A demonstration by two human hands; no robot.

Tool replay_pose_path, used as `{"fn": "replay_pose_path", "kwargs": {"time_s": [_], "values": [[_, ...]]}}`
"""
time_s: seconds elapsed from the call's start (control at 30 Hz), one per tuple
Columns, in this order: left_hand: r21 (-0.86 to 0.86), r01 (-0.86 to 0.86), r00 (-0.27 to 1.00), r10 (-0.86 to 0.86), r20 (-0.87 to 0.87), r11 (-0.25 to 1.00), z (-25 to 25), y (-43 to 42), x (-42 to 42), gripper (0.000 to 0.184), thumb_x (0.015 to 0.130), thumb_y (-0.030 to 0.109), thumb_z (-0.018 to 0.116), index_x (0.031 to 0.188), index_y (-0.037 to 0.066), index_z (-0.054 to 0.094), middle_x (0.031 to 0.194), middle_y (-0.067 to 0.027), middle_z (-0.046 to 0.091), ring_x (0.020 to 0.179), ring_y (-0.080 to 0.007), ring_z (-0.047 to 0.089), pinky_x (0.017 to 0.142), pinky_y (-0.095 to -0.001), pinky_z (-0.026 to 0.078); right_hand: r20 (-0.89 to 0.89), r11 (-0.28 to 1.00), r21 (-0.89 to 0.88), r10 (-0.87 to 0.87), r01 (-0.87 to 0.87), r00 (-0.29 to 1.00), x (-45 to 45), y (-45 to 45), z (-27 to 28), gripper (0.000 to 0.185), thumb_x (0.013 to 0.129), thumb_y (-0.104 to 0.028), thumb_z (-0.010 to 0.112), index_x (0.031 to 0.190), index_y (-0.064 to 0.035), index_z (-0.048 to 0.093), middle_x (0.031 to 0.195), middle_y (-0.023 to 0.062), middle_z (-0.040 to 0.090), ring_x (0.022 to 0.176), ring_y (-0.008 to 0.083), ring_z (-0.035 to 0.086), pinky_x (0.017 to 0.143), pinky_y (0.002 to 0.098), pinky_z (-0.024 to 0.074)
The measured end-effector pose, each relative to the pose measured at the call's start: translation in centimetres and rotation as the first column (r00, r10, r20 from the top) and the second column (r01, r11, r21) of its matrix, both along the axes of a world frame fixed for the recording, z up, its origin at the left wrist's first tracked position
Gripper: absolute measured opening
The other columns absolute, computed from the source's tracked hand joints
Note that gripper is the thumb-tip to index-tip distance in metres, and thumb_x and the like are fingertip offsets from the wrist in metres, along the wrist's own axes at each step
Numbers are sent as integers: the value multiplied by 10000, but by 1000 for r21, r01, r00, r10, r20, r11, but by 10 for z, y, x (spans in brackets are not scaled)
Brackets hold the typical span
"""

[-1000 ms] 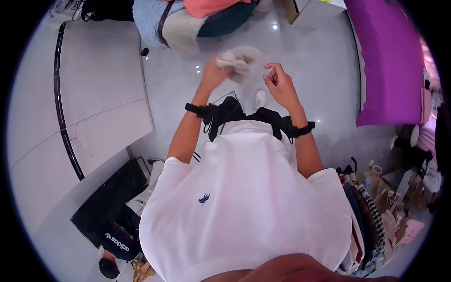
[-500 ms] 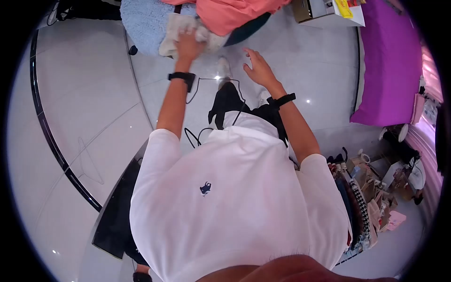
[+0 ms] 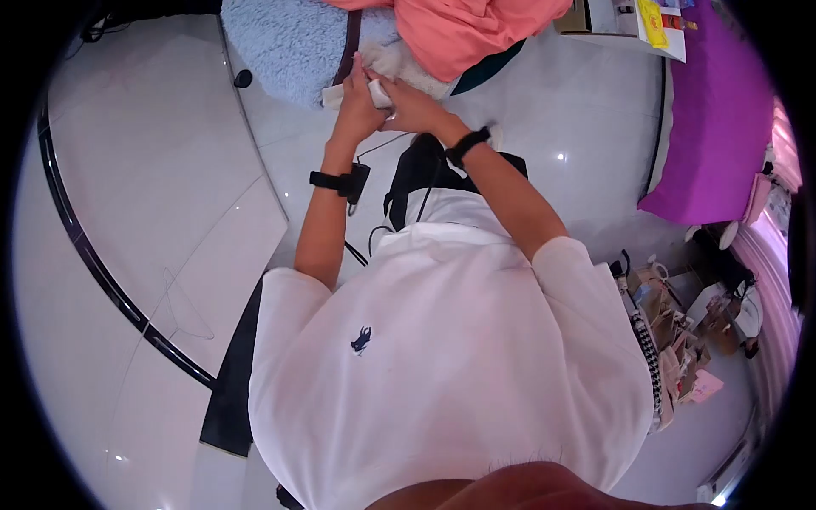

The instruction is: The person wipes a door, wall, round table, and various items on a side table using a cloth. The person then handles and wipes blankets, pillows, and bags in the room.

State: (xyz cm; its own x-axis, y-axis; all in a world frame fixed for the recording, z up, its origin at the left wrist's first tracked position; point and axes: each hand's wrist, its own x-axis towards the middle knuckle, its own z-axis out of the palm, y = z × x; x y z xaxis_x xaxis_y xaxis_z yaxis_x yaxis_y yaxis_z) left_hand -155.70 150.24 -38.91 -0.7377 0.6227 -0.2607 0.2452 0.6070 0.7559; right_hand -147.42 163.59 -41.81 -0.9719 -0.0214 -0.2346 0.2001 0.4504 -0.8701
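Note:
My left hand [image 3: 359, 110] and my right hand [image 3: 412, 109] meet at the near edge of a heap of fabric. Between them is a cream-white cloth [image 3: 380, 95], folded or bunched, with one end poking out left of my left hand. Fingers of both hands close around it, though they hide much of it. Just beyond lies a fluffy cream fabric [image 3: 393, 61]. A salmon-pink cloth [image 3: 467, 38] is piled behind, and a light blue shaggy cushion or rug [image 3: 276, 55] sits to the left with a dark brown strip across it.
A purple-covered surface [image 3: 710, 127] runs along the right, beside a white box [image 3: 625, 25] with a yellow packet. Hanging clothes [image 3: 646, 348] and paper bags [image 3: 680, 340] stand at lower right. A black cable [image 3: 357, 253] hangs near my body. A small black object [image 3: 243, 78] lies on the tiles.
My right hand, open and apart before, has moved left to join my left hand at the cream cloth. My left hand has gone from lying on the fabric to gripping it.

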Motion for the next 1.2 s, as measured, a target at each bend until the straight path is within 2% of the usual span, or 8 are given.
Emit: {"fn": "replay_pose_path", "kwargs": {"time_s": [0.13, 0.27, 0.4, 0.6, 0.67, 0.87, 1.07, 1.2], "values": [[-22, 173, 930, -156, 332, 985, -8, -3, -38, 1169, 669, 267, 847, 1525, -46, 115, 1422, -304, 391, 1296, -402, 441, 1081, -427, 379, -103, 969, -117, -229, 216, 968, -3, -10, -16, 803, 698, -296, 817, 1397, -132, 458, 1173, 239, 626, 1093, 409, 606, 925, 458, 495], [-146, 236, 708, -67, 703, 961, 11, 40, -43, 1015, 749, 413, 813, 1495, -6, 267, 1249, -240, 596, 1168, -345, 583, 988, -403, 461, 69, 940, 339, -58, 31, 996, 48, 53, -31, 601, 672, -362, 769, 1217, -171, 603, 988, 152, 679, 929, 348, 668, 812, 475, 521], [69, 333, 941, -336, 36, 940, -54, 82, -17, 851, 759, 412, 801, 1346, -36, 379, 1108, -302, 635, 1035, -422, 638, 866, -429, 511, 131, 827, 562, -71, -15, 989, 79, 122, -43, 563, 637, -314, 727, 1181, -209, 631, 1035, 123, 630, 1014, 329, 627, 806, 515, 499], [-136, -24, 1000, 22, -14, 990, -81, 140, -22, 835, 737, 329, 756, 1270, -147, 324, 1072, -351, 631, 1024, -483, 623, 859, -459, 517, 367, 702, 712, -351, -18, 861, 102, 231, -80, 638, 650, -200, 732, 1268, -156, 581, 1308, 125, 511, 1126, 317, 581, 893, 552, 495], [-147, -99, 995, 95, -35, 984, -92, 142, -22, 791, 738, 324, 735, 1241, -159, 361, 1054, -354, 637, 1015, -481, 629, 855, -461, 520, 89, 595, 770, -457, 230, 885, 108, 233, -84, 621, 679, -133, 705, 1280, -101, 555, 1293, 135, 538, 1120, 336, 577, 909, 534, 498], [-513, -90, 996, 79, -44, 854, -87, 148, -25, 733, 736, 453, 724, 1238, -39, 517, 1107, -298, 652, 1028, -483, 620, 884, -497, 508, -122, 865, 493, -39, 94, 992, 73, 132, -52, 569, 645, -66, 696, 1196, -93, 556, 1154, 143, 638, 1108, 327, 581, 892, 480, 485], [-553, 254, 967, -194, 167, 793, -64, 107, -20, 979, 651, 601, 760, 1329, -36, 455, 1282, -235, 596, 1206, -410, 565, 943, -481, 486, -190, 856, 503, -25, 119, 981, 97, 165, -94, 508, 697, -66, 682, 1188, -157, 592, 1275, 59, 614, 1220, 299, 521, 848, 482, 499], [-806, 320, 892, -444, 80, 498, -47, 116, 14, 1049, 612, 645, 801, 1362, 11, 434, 1376, -178, 479, 1255, -418, 476, 931, -522, 485, -47, 746, 641, -198, 182, 979, 91, 219, -115, 562, 696, -52, 680, 1237, -160, 573, 1238, 76, 628, 1177, 331, 547, 833, 479, 518]]}}
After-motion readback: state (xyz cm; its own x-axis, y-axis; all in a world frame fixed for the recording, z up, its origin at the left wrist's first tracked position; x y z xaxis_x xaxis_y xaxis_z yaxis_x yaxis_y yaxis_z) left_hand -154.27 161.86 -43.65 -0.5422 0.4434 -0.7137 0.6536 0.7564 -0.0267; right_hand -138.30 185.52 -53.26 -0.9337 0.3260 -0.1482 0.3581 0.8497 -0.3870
